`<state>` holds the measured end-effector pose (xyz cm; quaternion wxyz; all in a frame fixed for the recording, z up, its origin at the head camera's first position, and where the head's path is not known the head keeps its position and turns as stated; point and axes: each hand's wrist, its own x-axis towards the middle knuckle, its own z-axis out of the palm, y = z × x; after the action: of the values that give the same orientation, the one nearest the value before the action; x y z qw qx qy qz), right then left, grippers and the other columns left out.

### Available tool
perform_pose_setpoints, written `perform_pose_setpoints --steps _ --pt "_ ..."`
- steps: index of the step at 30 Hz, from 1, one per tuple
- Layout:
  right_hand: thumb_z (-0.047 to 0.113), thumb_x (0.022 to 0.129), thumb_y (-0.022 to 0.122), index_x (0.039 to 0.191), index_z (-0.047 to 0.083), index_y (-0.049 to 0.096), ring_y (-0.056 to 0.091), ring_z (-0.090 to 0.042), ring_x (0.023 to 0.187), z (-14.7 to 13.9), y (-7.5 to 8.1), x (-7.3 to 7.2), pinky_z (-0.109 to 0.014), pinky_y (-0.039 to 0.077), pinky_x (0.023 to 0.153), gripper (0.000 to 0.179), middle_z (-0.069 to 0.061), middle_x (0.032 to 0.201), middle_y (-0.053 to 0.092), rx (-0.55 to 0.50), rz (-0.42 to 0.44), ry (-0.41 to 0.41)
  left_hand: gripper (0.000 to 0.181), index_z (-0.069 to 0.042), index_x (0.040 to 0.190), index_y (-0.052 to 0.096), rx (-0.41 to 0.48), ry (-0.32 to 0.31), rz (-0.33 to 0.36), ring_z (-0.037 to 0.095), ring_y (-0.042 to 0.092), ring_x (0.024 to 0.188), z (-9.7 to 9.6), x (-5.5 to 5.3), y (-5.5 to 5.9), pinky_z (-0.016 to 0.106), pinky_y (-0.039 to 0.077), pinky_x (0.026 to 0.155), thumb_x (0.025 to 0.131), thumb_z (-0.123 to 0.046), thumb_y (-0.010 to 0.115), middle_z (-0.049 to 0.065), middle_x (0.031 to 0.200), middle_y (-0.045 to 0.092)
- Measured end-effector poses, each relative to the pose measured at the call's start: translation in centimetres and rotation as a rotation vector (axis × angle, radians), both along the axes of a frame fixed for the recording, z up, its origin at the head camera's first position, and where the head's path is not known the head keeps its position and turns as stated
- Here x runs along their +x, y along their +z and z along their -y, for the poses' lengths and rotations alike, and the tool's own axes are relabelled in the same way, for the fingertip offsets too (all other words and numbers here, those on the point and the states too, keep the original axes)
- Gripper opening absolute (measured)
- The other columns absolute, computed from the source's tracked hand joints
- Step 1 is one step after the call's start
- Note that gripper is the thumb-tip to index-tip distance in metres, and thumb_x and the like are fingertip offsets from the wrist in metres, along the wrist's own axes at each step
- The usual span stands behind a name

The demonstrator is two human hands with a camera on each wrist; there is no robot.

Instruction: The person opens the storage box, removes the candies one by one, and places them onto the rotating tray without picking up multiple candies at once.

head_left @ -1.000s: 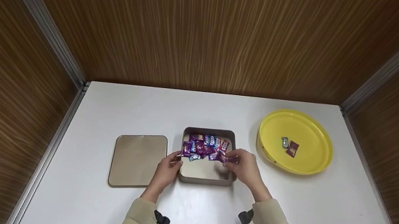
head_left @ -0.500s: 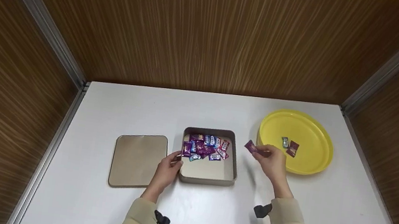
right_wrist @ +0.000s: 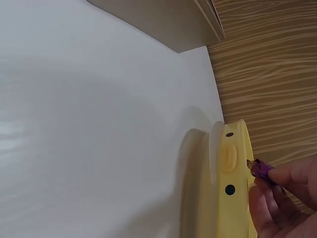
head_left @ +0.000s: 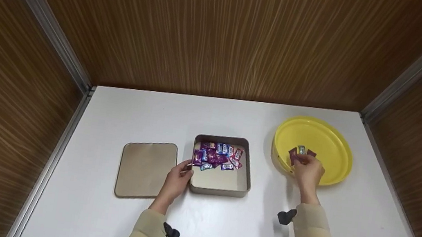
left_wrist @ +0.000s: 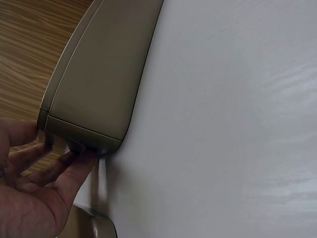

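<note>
A purple, shiny-wrapped candy [head_left: 293,155] is pinched between thumb and fingers of the right hand [head_left: 309,171], over the near part of the round yellow plastic dish [head_left: 331,145]. The wrist crosses its rim. The square, round-cornered metallic tin [head_left: 217,192] contains glossy candies [head_left: 220,156]. The left hand [head_left: 177,180], thumb and fingers apart, touches its left wall, near the flat lid [head_left: 145,171] on the smooth white table [head_left: 216,226].
</note>
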<state>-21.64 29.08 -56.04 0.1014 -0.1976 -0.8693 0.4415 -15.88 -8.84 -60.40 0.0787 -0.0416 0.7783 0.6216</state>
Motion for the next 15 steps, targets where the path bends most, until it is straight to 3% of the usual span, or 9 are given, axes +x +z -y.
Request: perform_pose_setpoints --steps 6,9,15 --pt "0.001 0.088 0.065 0.106 -0.006 0.072 0.063 -0.036 0.097 -0.44 -0.36 -0.61 -0.040 0.051 0.084 0.020 -0.025 0.101 0.069 0.041 0.001 -0.024 0.045 0.002 0.144 0.045 -0.004 0.002 0.023 0.033 0.057 0.117 -0.08 -0.08 0.02 0.040 0.047 0.099 0.101 -0.009 0.053 0.024 0.130 0.056" --pt "0.002 0.086 0.066 0.103 -0.006 0.073 0.062 -0.036 0.098 -0.62 -0.62 -0.91 -0.043 0.049 0.089 0.020 -0.024 0.100 0.069 0.061 0.001 -0.032 0.045 0.002 0.144 0.044 -0.012 -0.003 0.025 0.033 0.057 0.116 -0.10 -0.11 0.03 0.040 0.047 0.098 0.101 -0.008 0.053 0.023 0.130 0.056" --pt "0.001 0.088 0.061 0.114 -0.005 0.070 0.060 -0.033 0.096 -0.67 -0.89 -1.04 -0.031 0.049 0.071 0.028 -0.024 0.107 0.067 0.058 0.055 -0.011 0.045 0.003 0.144 0.044 -0.012 -0.006 0.033 0.034 0.056 0.118 -0.08 -0.14 0.00 0.040 0.047 0.098 0.101 -0.007 0.052 0.023 0.131 0.055"
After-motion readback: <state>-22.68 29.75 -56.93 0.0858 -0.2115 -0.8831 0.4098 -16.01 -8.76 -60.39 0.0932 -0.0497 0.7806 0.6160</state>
